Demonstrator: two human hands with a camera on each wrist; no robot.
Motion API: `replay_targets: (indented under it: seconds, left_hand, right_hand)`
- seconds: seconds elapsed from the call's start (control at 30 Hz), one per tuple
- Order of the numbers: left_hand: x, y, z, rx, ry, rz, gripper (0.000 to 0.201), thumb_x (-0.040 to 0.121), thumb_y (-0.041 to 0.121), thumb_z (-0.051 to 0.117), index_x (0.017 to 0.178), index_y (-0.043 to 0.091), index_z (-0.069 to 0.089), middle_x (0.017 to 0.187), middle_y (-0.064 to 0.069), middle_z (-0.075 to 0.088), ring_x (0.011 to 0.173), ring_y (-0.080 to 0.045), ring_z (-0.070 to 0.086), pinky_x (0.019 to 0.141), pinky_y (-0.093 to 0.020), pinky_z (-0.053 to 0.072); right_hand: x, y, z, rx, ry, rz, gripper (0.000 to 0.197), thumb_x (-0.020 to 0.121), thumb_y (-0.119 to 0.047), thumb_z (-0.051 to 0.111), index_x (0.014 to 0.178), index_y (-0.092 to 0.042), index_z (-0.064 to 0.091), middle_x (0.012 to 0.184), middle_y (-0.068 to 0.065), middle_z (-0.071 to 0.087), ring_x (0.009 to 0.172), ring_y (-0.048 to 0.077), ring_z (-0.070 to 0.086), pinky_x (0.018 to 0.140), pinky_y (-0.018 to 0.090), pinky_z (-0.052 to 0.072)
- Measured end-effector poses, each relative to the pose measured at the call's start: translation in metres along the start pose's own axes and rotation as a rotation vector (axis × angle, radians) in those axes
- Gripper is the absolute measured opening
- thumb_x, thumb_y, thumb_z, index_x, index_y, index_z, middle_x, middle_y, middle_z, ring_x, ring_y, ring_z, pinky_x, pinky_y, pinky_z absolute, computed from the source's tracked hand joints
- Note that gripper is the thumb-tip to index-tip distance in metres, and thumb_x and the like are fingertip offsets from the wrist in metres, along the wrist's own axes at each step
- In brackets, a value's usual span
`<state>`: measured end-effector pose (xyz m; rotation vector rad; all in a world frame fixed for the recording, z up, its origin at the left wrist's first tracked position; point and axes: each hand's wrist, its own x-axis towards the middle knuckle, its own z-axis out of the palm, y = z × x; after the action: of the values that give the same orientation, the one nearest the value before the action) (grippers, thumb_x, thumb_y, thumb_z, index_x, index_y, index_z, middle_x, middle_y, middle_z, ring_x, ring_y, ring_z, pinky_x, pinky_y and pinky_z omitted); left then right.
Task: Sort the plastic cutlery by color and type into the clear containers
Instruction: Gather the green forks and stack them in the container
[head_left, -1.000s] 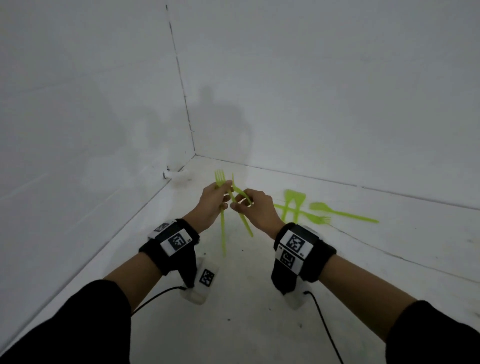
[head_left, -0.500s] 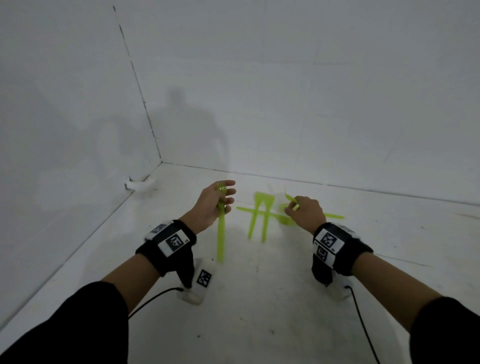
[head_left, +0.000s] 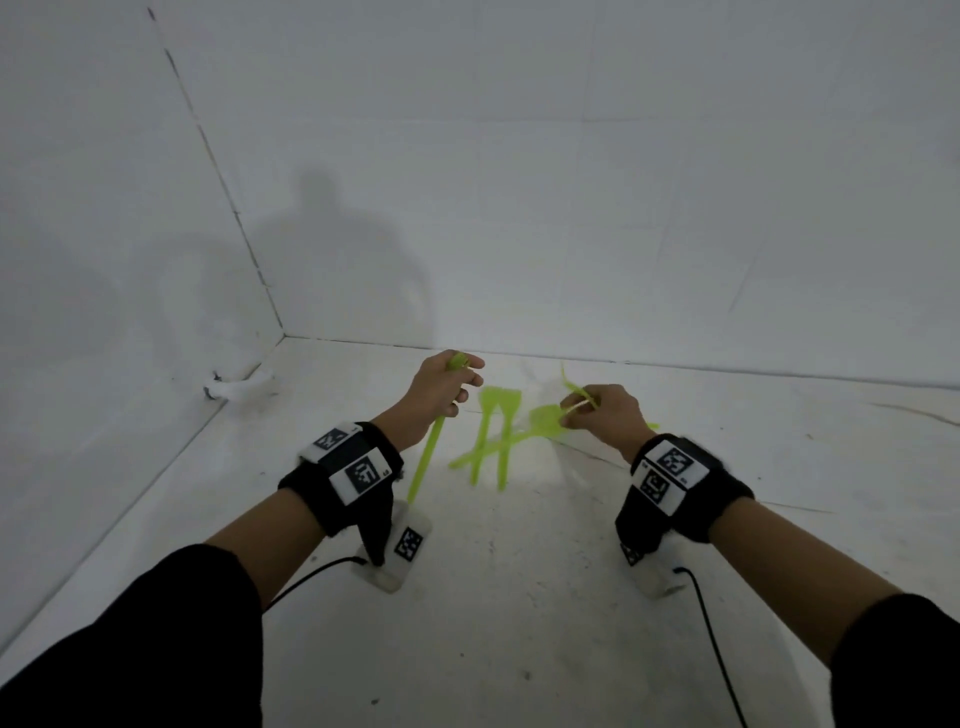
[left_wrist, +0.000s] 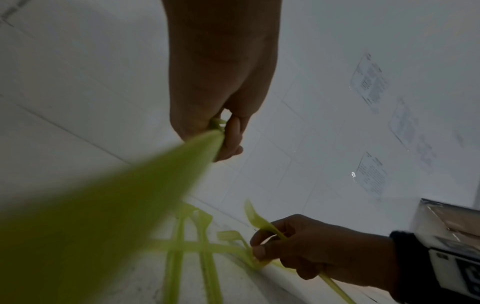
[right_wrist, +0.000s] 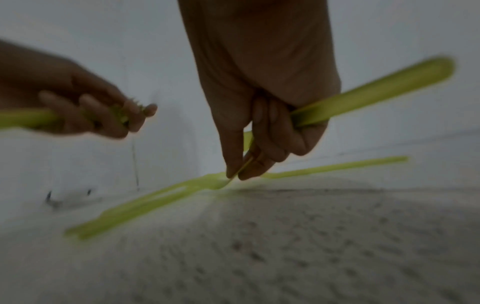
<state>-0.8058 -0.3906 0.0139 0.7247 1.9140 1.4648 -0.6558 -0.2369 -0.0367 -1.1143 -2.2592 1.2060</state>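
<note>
the left hand (head_left: 439, 387) curls its fingers round the neck of a thin lime-green plastic fork (head_left: 426, 462), its long handle slanting down toward the wrist. the right hand (head_left: 605, 415) pinches a second lime-green plastic fork (right_wrist: 363, 96) between thumb and fingers, just above the heap of flat lime-green plastic forks (head_left: 493, 441) lying crossed on the white speckled floor (head_left: 519, 623), between the two hands.

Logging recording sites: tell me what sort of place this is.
Probably a bare white recording booth, not a kitchen: plain white walls meeting at a corner, a scuffed white floor, and only green forks lying on it.
</note>
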Motion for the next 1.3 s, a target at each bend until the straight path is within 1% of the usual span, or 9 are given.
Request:
replay_targets:
  seconds: [0.13,0.37,0.47,0.6,0.7,0.83,0.97,1.17,1.3]
  left_hand:
    - [0.004,-0.001,0.003,0.046,-0.015,0.063,0.006,0.094,0.021,0.053,0.089,0.017,0.055,0.08,0.003,0.059,0.058,-0.008,0.04,0.041,-0.012,0.029]
    - [-0.01,-0.008,0.022,0.181,-0.26,0.214,0.016,0.092,0.031,0.056,0.093,0.017,0.062,0.082,0.007,0.065,0.06,0.002,0.051,0.047,-0.013,0.035]
    - [-0.008,-0.012,0.02,0.115,-0.245,0.178,0.018,0.097,0.026,0.049,0.09,0.018,0.063,0.076,0.005,0.062,0.057,0.001,0.052,0.053,-0.014,0.036]
    - [-0.006,-0.014,0.013,-0.049,-0.256,0.085,0.019,0.1,0.012,0.041,0.096,0.013,0.059,0.076,-0.001,0.057,0.061,-0.009,0.06,0.065,-0.023,0.052]
    - [-0.007,-0.012,0.008,-0.14,-0.217,0.031,0.029,0.097,-0.005,0.032,0.099,0.011,0.056,0.076,-0.002,0.052,0.055,-0.01,0.054,0.053,-0.021,0.05]
    - [-0.004,-0.012,0.002,-0.152,-0.124,0.027,0.03,0.095,-0.002,0.036,0.09,0.017,0.058,0.072,-0.001,0.049,0.046,-0.005,0.043,0.042,-0.015,0.033]
    - [0.0,-0.011,-0.002,-0.095,-0.042,0.057,0.018,0.096,0.007,0.046,0.085,0.015,0.059,0.071,-0.001,0.051,0.043,-0.002,0.04,0.039,-0.012,0.029]
    - [0.028,-0.004,0.001,0.383,0.009,0.155,0.011,0.089,0.005,0.051,0.089,0.013,0.059,0.077,-0.001,0.057,0.062,-0.016,0.047,0.047,-0.013,0.033]
    - [0.053,-0.018,0.007,0.671,-0.01,0.101,0.027,0.089,0.012,0.058,0.114,0.003,0.056,0.112,-0.015,0.057,0.108,-0.033,0.055,0.07,-0.027,0.04]
  right_hand:
    - [-0.004,-0.023,-0.018,0.193,-0.007,-0.14,0.026,0.07,-0.005,0.078,0.09,-0.013,0.065,0.07,-0.002,0.065,0.058,-0.01,0.058,0.062,0.003,0.041]
    - [-0.013,-0.06,-0.009,0.257,-0.111,-0.309,0.021,0.077,-0.006,0.071,0.079,-0.021,0.058,0.063,-0.009,0.069,0.068,0.001,0.065,0.077,0.018,0.048]
    - [-0.018,-0.063,-0.003,0.314,-0.065,-0.308,0.004,0.085,-0.017,0.066,0.085,-0.017,0.062,0.077,0.002,0.07,0.076,0.002,0.064,0.073,0.01,0.044]
    - [-0.013,-0.053,-0.001,0.158,0.023,-0.213,0.028,0.09,-0.046,0.053,0.09,-0.019,0.061,0.08,-0.003,0.068,0.076,0.004,0.056,0.071,0.02,0.039]
    - [-0.008,-0.039,-0.004,0.038,0.017,-0.127,0.037,0.088,-0.056,0.048,0.093,-0.022,0.062,0.077,-0.004,0.064,0.071,0.008,0.053,0.067,0.024,0.038]
    - [0.001,-0.019,-0.006,-0.21,0.028,-0.136,0.034,0.088,-0.045,0.056,0.096,-0.013,0.064,0.086,0.002,0.058,0.083,0.018,0.054,0.065,0.028,0.034]
    - [0.008,0.005,-0.003,-0.464,-0.074,-0.148,0.04,0.082,-0.028,0.07,0.115,-0.008,0.057,0.113,0.013,0.046,0.101,0.028,0.054,0.083,0.03,0.038]
    - [0.008,0.009,-0.005,-0.594,-0.087,-0.129,0.024,0.086,-0.012,0.057,0.109,-0.009,0.064,0.116,0.011,0.061,0.111,0.026,0.053,0.085,0.03,0.041]
    - [0.003,0.003,-0.002,-0.469,-0.017,-0.118,0.022,0.086,-0.017,0.057,0.104,-0.006,0.064,0.11,0.011,0.063,0.105,0.027,0.055,0.079,0.03,0.041]
